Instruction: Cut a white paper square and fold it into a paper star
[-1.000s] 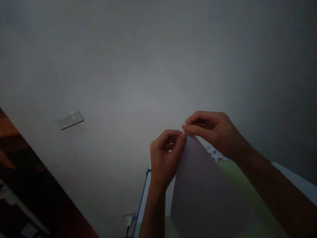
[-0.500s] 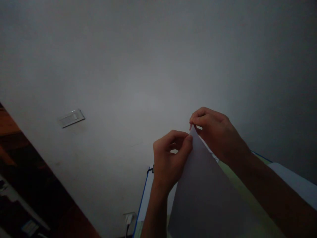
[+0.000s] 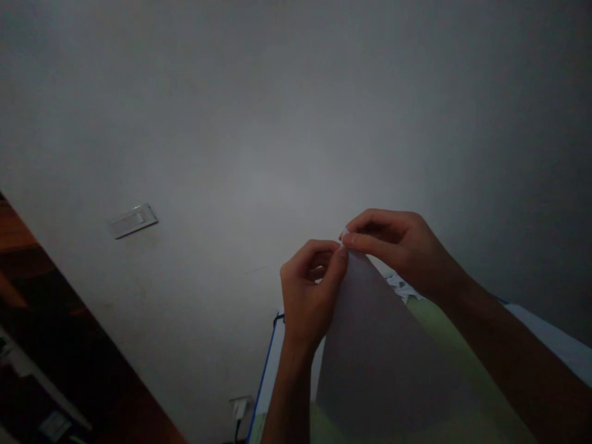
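A sheet of white paper [image 3: 383, 351] hangs from a pinched corner, held up in front of the wall. My left hand [image 3: 312, 287] grips its upper left edge between thumb and forefinger. My right hand [image 3: 398, 246] pinches the very tip, its thumb lying across the paper. The corner looks bent or folded over between the two sets of fingertips, which nearly touch. Below the sheet lies a green surface [image 3: 439, 327], and some crumpled white paper [image 3: 400, 287] shows behind the right wrist.
Ahead stands a bare grey wall [image 3: 277, 123] with a switch plate [image 3: 134, 221] at the left. A white plug [image 3: 240, 408] with a dark cable sits low on it. A blue-edged board [image 3: 263, 376] lies beneath my left arm. More white paper [image 3: 550, 336] lies at the right.
My right hand has shifted left and slightly down, with its thumb now over the paper's tip. The left hand moved slightly left, and the corner went from a sharp point to bent over.
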### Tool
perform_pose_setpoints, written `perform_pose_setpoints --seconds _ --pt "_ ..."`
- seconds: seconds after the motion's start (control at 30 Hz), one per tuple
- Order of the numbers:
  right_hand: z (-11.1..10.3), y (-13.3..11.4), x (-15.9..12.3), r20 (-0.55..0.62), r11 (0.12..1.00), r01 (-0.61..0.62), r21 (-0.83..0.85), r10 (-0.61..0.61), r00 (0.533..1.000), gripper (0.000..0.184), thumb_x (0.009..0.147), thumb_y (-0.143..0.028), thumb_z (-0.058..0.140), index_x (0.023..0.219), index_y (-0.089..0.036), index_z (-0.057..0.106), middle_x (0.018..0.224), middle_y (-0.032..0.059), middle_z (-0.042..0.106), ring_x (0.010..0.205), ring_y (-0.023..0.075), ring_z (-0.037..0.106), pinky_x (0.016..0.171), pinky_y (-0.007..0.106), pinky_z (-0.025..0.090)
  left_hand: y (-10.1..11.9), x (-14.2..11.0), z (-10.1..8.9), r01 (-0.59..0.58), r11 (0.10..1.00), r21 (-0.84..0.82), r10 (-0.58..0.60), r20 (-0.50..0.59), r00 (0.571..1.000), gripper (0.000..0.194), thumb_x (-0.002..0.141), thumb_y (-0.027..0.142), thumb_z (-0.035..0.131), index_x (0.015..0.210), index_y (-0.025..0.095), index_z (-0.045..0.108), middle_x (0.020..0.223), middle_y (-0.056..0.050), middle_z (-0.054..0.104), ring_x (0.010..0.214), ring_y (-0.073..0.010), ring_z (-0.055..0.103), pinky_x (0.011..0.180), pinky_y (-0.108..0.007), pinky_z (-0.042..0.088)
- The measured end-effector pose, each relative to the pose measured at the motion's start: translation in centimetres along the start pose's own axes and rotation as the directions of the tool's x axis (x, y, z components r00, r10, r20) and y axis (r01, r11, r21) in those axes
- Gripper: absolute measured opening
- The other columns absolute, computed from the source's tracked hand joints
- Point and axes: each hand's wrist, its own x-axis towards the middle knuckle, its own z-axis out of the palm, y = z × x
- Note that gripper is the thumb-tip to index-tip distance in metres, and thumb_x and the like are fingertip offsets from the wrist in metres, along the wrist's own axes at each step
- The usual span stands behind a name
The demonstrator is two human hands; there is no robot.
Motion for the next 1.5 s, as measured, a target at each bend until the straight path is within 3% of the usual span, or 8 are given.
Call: perform_pose_setpoints --seconds 0.13,0.33,0.57,0.73,1.17,1.27,1.43,1.5 --pt "-0.1 0.2 0.1 0.003 0.998 0.043 -0.055 -0.043 0.999 0.011 0.083 -0.031 0.084 0.081 -0.022 0.078 0.079 0.0003 0.077 0.077 0.0193 0.070 0.075 0.033 0.055 -0.1 0.2 0.2 0.050 0.998 -0.044 -0.051 -0.020 0.998 0.005 0.086 0.025 0.076 0.085 0.020 0.078 0.083 -0.002 0.078 0.075 -0.0146 0.070 0.066 -0.022 0.054" --pt "-0.2 0.1 0.1 -0.005 0.979 0.122 -0.161 -0.125 0.992 0.010 0.090 -0.032 0.078 0.084 -0.023 0.078 0.083 0.0013 0.077 0.081 0.0203 0.071 0.076 0.033 0.056 -0.1 0.2 0.5 0.080 0.997 -0.019 -0.079 0.034 0.996 0.011 0.084 0.022 0.070 0.076 0.019 0.076 0.066 0.003 0.065 0.060 -0.0106 0.057 0.057 -0.021 0.048" --pt "-1.1 0.6 -0.2 -0.112 0.970 0.126 -0.208 -0.151 0.982 0.008 0.087 -0.030 0.080 0.081 -0.028 0.078 0.083 0.0007 0.079 0.081 0.0223 0.073 0.077 0.036 0.059 -1.3 -0.4 1.1 0.096 0.991 0.088 -0.107 0.129 0.986 0.011 0.083 0.024 0.065 0.074 0.019 0.068 0.064 0.003 0.059 0.059 -0.0119 0.055 0.055 -0.023 0.045" --pt "-2.4 1.9 -0.3 -0.269 0.969 0.149 -0.199 -0.200 0.942 0.007 0.084 -0.025 0.084 0.079 -0.028 0.079 0.084 0.0003 0.080 0.083 0.0218 0.074 0.079 0.036 0.061 -2.6 -0.9 1.8 0.069 0.979 0.192 -0.104 0.177 0.979 0.015 0.081 0.022 0.062 0.066 0.020 0.064 0.060 0.003 0.057 0.055 -0.0107 0.050 0.053 -0.022 0.042" --pt "-6.5 5.3 -0.2 -0.632 0.939 0.213 -0.271 -0.341 0.696 0.007 0.081 -0.016 0.086 0.079 -0.022 0.083 0.082 0.0048 0.082 0.075 0.0189 0.074 0.073 0.037 0.058 -6.5 -1.7 2.4 -0.045 0.929 0.367 -0.062 0.274 0.960 0.013 0.080 0.019 0.065 0.068 0.020 0.066 0.062 0.003 0.060 0.059 -0.0118 0.054 0.057 -0.023 0.042" --pt "-7.0 5.2 0.1 -0.698 0.941 0.228 -0.248 -0.337 0.631 0.009 0.079 -0.013 0.087 0.076 -0.021 0.082 0.079 0.0053 0.081 0.072 0.0187 0.072 0.071 0.039 0.055 -6.5 -1.7 1.8 -0.075 0.909 0.409 -0.057 0.300 0.952 0.013 0.079 0.018 0.065 0.067 0.020 0.066 0.062 0.002 0.063 0.060 -0.0126 0.056 0.058 -0.024 0.043" --pt "-8.6 4.7 0.4 -0.836 0.959 0.172 -0.226 -0.281 0.471 0.017 0.079 -0.003 0.082 0.073 -0.019 0.082 0.076 0.0032 0.080 0.078 0.0190 0.074 0.073 0.043 0.051 -6.6 -1.3 0.7 -0.090 0.892 0.444 -0.071 0.333 0.940 0.012 0.079 0.017 0.064 0.068 0.019 0.067 0.064 0.002 0.065 0.061 -0.0130 0.059 0.061 -0.024 0.045" --pt "-9.8 4.7 0.1 -0.855 0.967 0.150 -0.205 -0.251 0.454 0.014 0.082 -0.006 0.081 0.077 -0.019 0.082 0.080 0.0023 0.081 0.083 0.0192 0.075 0.076 0.044 0.051 -6.7 -1.2 0.3 -0.091 0.885 0.457 -0.085 0.350 0.933 0.011 0.080 0.018 0.064 0.070 0.019 0.068 0.065 0.002 0.067 0.062 -0.0130 0.061 0.062 -0.025 0.045"
